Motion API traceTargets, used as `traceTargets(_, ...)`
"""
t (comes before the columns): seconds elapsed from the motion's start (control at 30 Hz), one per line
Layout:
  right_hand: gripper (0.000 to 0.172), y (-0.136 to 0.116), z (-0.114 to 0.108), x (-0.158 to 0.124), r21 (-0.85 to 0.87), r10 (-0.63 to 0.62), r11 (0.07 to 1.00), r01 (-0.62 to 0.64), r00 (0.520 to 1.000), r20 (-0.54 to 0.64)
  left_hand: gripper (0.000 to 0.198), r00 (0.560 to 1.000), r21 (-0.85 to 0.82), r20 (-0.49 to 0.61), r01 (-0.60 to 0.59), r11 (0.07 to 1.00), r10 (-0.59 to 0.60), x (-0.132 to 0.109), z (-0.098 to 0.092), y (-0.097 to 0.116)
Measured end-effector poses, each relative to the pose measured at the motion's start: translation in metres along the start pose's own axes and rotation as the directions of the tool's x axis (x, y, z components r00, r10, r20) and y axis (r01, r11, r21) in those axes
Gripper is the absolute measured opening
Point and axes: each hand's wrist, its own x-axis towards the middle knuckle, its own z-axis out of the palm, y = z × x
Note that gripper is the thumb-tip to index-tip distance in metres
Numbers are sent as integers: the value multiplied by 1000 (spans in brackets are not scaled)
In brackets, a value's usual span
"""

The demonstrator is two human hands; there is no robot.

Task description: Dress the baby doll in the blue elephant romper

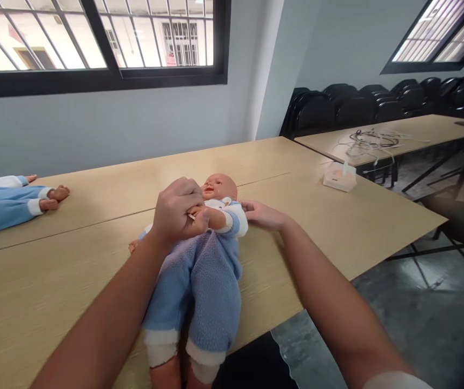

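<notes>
Bald doll (pixel 211 259); blue-and-white clothes (pixel 216 294)

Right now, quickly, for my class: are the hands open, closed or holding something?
Left hand: closed, holding the baby doll by one hand.
Right hand: at the doll's shoulder; whether it grips cannot be told.

Soft daylight, with wide-angle stretch around the baby doll (pixel 216 292).
Beyond the doll, the barred window (pixel 154 40) lets in bright light and is washed nearly white. To the doll's far right, a second window (pixel 438 40) slants with distortion beside a blackened picture edge, stacked chairs (pixel 317 112) sink into dimness, cables (pixel 372 140) look soft, and the glossy floor (pixel 382 300) carries pale glare.
</notes>
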Motion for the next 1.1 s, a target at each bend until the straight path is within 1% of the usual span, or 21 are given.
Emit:
traceTargets(0.07, 46, 2, 7, 3, -73, -10, 997, 7, 999, -41, 33, 1000, 10, 9, -1, 1000, 1, -1, 2, 1)
traceTargets(0.1, 42, 4, 12, 5, -135, -10, 991, -4, 995, -103, 33, 1000, 21, 17, -3, 1000, 3, -1, 4, 2)
traceTargets(0.13, 37, 8, 15, 8, -206, -9, 978, -32, 981, -193, 33, 1000, 35, 27, -8, 999, 7, -2, 6, 4)
traceTargets(0.2, 32, 17, 21, 15, -327, -20, 938, -112, 926, -376, 33, 998, 77, 61, -14, 997, 9, -5, 12, 8)
traceTargets(0.23, 31, 22, 22, 19, -366, -33, 920, -142, 901, -432, 33, 996, 100, 92, -18, 995, 9, -6, 15, 11)
traceTargets(0.27, 30, 26, 22, 22, -390, -47, 908, -155, 886, -461, 34, 991, 124, 134, -26, 992, 9, -7, 18, 14)
traceTargets(0.33, 27, 31, 21, 26, -398, -56, 905, -147, 889, -455, 37, 970, 170, 243, -62, 983, 19, -6, 23, 22)
traceTargets(0.43, 24, 30, 17, 25, -367, -43, 922, -126, 907, -420, 43, 915, 213, 401, -150, 966, 54, -2, 25, 35)
traceTargets(0.5, 28, 26, 14, 22, -337, -32, 934, -117, 914, -405, 45, 876, 230, 480, -183, 956, 51, 3, 24, 47)
traceTargets(0.57, 36, 21, 11, 17, -311, -26, 945, -104, 921, -390, 49, 829, 205, 557, -185, 961, 41, 6, 23, 59)
traceTargets(0.63, 42, 16, 8, 13, -239, -5, 967, -85, 935, -353, 56, 765, 114, 643, -148, 982, 41, 7, 23, 70)
traceTargets(0.7, 46, 13, 5, 9, -121, 37, 990, -73, 960, -278, 57, 691, 3, 722, -48, 999, 31, 6, 24, 77)
traceTargets(0.77, 50, 10, 1, 5, -24, 70, 997, -76, 979, -192, 46, 633, -71, 775, 78, 994, 6, 5, 24, 77)
traceTargets(0.8, 51, 10, -1, 3, -10, 72, 997, -74, 985, -159, 38, 619, -102, 785, 139, 985, -6, 4, 24, 73)
traceTargets(0.87, 51, 9, -4, -1, -14, 48, 999, -50, 996, -76, 27, 618, -170, 786, 231, 958, -9, 1, 21, 61)
traceTargets(0.9, 56, 8, -5, -2, -23, 30, 999, -31, 999, -26, 24, 630, -201, 777, 263, 944, -11, -2, 19, 53)
traceTargets(0.97, 73, 7, -7, -5, -40, 0, 999, 3, 998, 71, 24, 682, -215, 729, 318, 924, -65, -13, 13, 33)
traceTargets(1.0, 77, 6, -7, -6, -54, -7, 998, 12, 995, 98, 25, 727, -192, 673, 347, 918, -134, -22, 9, 23)
traceTargets(1.03, 78, 5, -7, -6, -77, -10, 997, 18, 995, 100, 26, 770, -146, 596, 384, 912, -229, -33, 4, 14)
traceTargets(1.07, 75, 4, -6, -7, -109, -10, 994, 19, 996, 85, 27, 802, -90, 504, 416, 905, -319, -45, -2, 5)
traceTargets(1.1, 72, 2, -6, -7, -142, -10, 990, 19, 998, 63, 28, 814, -27, 429, 444, 895, -391, -60, -9, -2)
